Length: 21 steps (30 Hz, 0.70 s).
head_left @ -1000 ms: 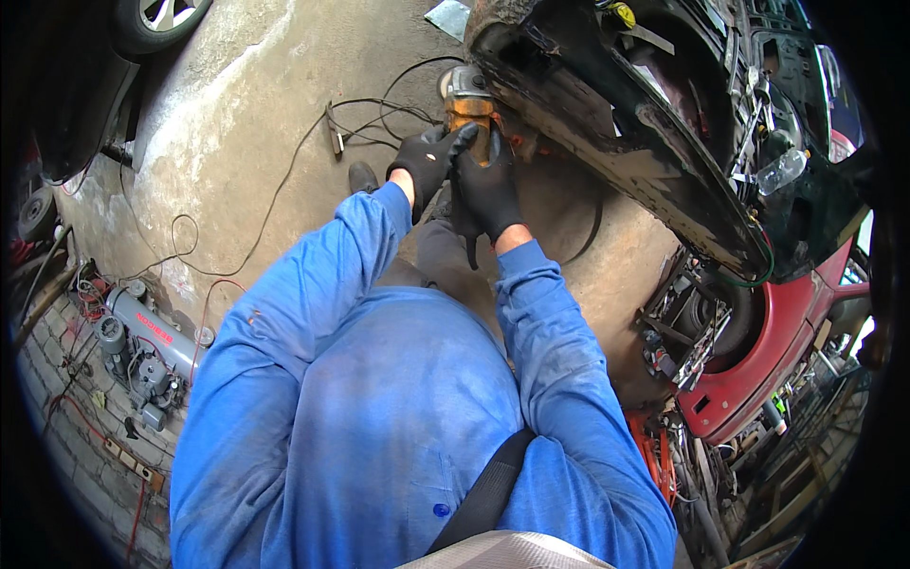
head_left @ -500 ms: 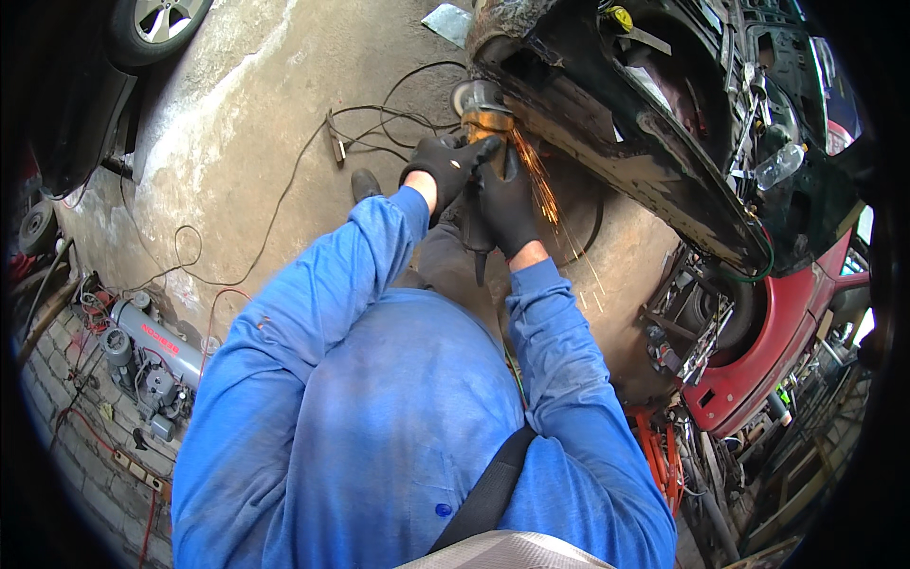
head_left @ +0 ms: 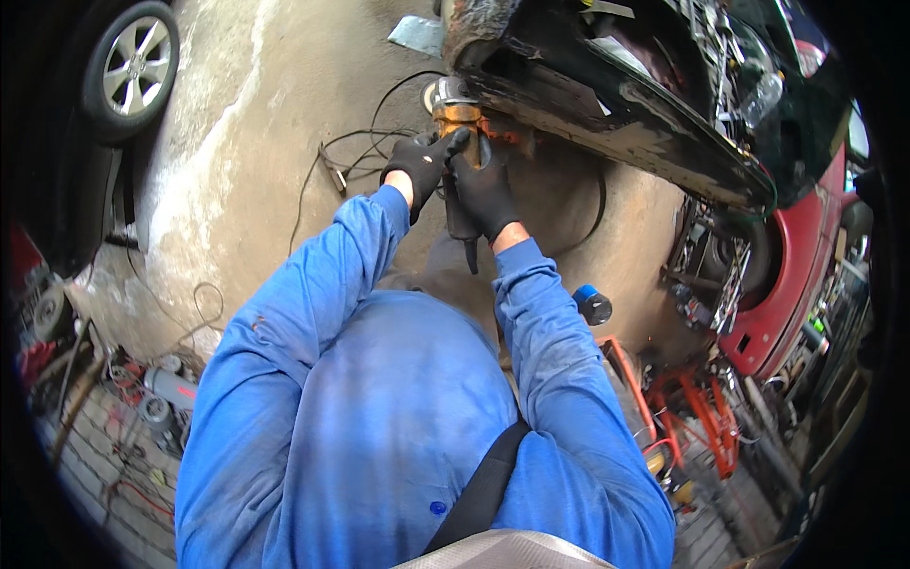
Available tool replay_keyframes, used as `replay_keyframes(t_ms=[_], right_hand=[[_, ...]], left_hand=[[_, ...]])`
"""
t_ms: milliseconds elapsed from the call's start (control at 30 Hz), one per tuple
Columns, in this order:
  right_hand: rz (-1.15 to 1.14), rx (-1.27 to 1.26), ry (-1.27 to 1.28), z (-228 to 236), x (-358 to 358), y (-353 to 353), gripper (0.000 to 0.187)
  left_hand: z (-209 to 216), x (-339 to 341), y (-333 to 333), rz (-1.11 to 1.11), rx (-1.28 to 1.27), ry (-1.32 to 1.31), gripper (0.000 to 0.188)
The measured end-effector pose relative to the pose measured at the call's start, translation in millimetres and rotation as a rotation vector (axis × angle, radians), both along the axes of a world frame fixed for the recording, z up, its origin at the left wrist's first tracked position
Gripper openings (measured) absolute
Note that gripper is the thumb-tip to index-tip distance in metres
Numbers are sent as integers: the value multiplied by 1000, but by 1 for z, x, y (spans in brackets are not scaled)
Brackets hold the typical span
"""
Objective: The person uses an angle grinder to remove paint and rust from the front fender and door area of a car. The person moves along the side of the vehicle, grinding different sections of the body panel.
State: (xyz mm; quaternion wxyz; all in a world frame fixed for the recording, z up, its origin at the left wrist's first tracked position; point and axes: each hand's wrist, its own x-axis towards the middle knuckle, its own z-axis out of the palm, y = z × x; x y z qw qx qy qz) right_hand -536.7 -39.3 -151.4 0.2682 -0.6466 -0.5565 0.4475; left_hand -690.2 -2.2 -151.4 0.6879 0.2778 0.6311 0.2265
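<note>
The fingers of the left hand are wrapped over the left side of the grinder, close behind its head; those of the right hand are clamped around its body, a little nearer the person. Both gloves are black, and the undersides of the grips are hidden. The grinder lies straight ahead of the wrists, its long axis running away from the person: head at the far end, dark tail pointing back between the forearms. The pale disc sits on the left of the grinder's head, so the left hand is nearer to it. The dark car panel starts right at the grinder's head and slants off to the right and back toward the person, putting the right hand nearer to most of its length. Whether the disc touches the panel, I cannot tell. An orange patch just right of the grinder is too blurred to make out. To the grinder's left, a loose cable loops on the floor; beyond the grinder and slightly left lies a pale sheet. Well left stands a wheel; well right, and nearer the person, a red fender.
</note>
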Motion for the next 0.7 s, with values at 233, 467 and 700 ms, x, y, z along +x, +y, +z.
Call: replay_keyframes(t_ms=[233,467,700], right_hand=[[-354,-105,213,6,-9,-25,65],[-371,-109,127,21,-8,-29,61],[-401,-29,137,15,17,-36,76]], left_hand=[[-9,5,1,-248,66,64,58],[-22,6,0,-256,22,-44,56],[-5,32,-10,-219,123,-81,59]])
